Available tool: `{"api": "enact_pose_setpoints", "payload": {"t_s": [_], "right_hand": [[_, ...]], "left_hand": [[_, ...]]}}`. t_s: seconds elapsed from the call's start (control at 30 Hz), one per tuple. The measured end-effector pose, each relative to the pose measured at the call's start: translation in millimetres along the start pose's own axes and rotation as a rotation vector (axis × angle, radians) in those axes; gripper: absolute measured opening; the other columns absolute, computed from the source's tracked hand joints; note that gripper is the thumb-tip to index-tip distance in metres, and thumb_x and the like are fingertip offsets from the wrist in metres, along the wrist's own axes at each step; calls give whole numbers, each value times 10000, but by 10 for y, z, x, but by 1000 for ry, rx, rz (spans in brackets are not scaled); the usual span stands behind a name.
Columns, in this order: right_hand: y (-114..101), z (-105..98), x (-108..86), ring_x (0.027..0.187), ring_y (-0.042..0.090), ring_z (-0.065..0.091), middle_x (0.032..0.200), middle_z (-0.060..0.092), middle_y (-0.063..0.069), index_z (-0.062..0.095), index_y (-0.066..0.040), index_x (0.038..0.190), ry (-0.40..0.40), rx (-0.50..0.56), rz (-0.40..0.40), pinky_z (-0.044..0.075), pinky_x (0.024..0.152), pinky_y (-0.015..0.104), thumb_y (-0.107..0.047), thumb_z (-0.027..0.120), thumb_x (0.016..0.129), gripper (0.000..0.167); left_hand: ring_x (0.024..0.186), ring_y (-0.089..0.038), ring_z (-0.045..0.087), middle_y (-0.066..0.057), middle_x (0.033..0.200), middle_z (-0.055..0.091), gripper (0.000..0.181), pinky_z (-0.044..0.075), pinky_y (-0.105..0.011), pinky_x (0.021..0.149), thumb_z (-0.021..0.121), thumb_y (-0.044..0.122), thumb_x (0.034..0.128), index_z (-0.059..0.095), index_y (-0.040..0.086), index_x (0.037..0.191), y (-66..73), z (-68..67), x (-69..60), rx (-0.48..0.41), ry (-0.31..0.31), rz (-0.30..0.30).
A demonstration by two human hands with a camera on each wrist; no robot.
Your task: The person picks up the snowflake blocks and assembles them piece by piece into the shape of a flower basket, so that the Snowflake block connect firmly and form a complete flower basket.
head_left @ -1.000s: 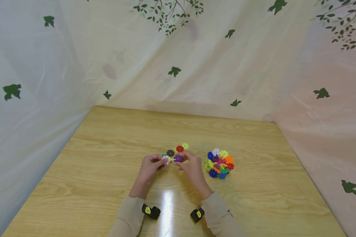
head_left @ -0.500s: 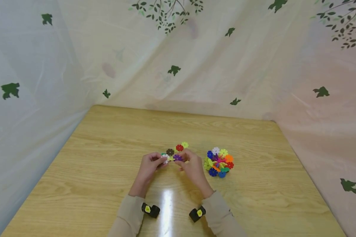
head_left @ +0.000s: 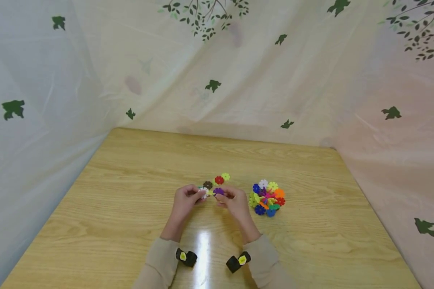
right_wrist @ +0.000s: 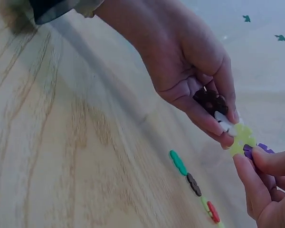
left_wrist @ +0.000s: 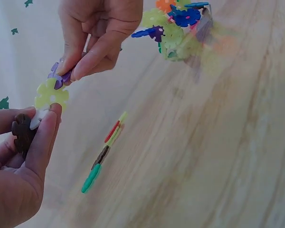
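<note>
My left hand [head_left: 185,200] pinches a white flower-shaped snap disc [left_wrist: 39,117]; a dark brown disc [left_wrist: 23,135] sits next to it within the fingers. A pale yellow disc [left_wrist: 50,95] spans the gap from the white one to a purple disc [left_wrist: 61,75]. Between thumb and fingertips, my right hand [head_left: 236,204] grips the purple disc, whose edge meets the yellow disc. Whether their slots are fully locked I cannot tell. Both hands are held above the table, close together.
Below the hands lie loose discs: green [left_wrist: 90,178], brown [head_left: 207,185], red [head_left: 219,180] and yellow-green [head_left: 226,176]. Right of my right hand stands a round cluster of joined, many-coloured discs [head_left: 260,210] on the wooden table [head_left: 130,180]. Patterned cloth [head_left: 166,88] hangs behind.
Both hands keep their hold on the discs and have shifted only slightly. The right wrist has turned a little, and the purple disc sits a touch further right.
</note>
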State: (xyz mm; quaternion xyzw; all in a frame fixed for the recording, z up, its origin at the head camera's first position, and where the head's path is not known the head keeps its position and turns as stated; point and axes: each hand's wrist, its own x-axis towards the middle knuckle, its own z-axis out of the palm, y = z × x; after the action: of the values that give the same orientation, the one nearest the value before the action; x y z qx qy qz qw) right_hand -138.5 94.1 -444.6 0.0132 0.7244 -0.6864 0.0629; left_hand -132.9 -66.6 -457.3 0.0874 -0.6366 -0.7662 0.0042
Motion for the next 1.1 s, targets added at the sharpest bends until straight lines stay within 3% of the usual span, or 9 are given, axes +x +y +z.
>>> {"api": "enact_pose_setpoints", "payload": {"t_s": [0.1,0.2,0.33,0.43,0.57,0.73,0.9,1.0,1.1], "right_hand": [[11,-1,-1,699,66,645,778,594,27,640,146,1113,16,48,29,628,728,297,77,637,872,250],[-6,33,-27,706,128,664,783,668,107,694,99,1023,73,-150,-134,628,660,270,19,694,850,191],[-47,104,-88,722,234,696,811,728,155,731,19,919,225,-502,-382,604,586,267,-66,751,823,130],[-79,138,-126,718,235,682,785,716,123,716,-2,885,273,-632,-439,583,615,298,-72,747,829,94],[-132,146,-154,673,171,596,742,664,84,692,-12,856,265,-722,-437,513,588,265,-71,732,843,72],[-185,75,-145,637,151,560,723,652,99,698,14,868,185,-690,-366,457,541,200,-72,700,871,85],[-211,-80,-94,674,254,689,762,674,217,712,84,950,169,-408,-234,598,563,219,-29,672,882,138],[-209,-115,-60,695,213,697,800,675,244,703,99,978,146,-241,-165,623,619,260,-19,674,877,158],[-207,-102,-50,682,134,672,792,676,231,694,116,948,95,-170,-130,632,649,309,-14,685,869,152]], "left_hand": [[644,-77,642,-42,748,620,128,620,-221,672,628,-114,855,587,-60,746,5,6,0,-17,-6,-5],[648,-81,642,-39,739,625,130,619,-219,673,636,-107,851,589,-60,740,13,15,2,-22,-4,11],[656,-77,649,-26,734,644,116,620,-220,678,640,-102,850,590,-86,747,23,39,7,-25,13,46],[657,-72,653,-22,736,656,97,620,-219,678,638,-109,846,590,-106,761,26,59,7,-29,25,59],[664,-73,650,-58,755,655,87,619,-217,682,646,-98,844,588,-133,790,22,75,-15,4,29,79],[675,-68,662,-95,786,666,107,618,-214,696,646,-79,857,585,-151,807,18,49,-36,35,18,99],[652,-50,653,-9,727,639,138,607,-176,658,618,-128,853,572,-73,734,62,-53,3,-63,55,85],[667,-60,658,8,715,628,162,611,-188,673,601,-145,856,564,-52,728,88,-69,11,-79,7,71],[691,-75,670,7,724,633,172,617,-207,700,591,-151,861,559,-42,732,89,-56,18,-75,-40,47]]}}
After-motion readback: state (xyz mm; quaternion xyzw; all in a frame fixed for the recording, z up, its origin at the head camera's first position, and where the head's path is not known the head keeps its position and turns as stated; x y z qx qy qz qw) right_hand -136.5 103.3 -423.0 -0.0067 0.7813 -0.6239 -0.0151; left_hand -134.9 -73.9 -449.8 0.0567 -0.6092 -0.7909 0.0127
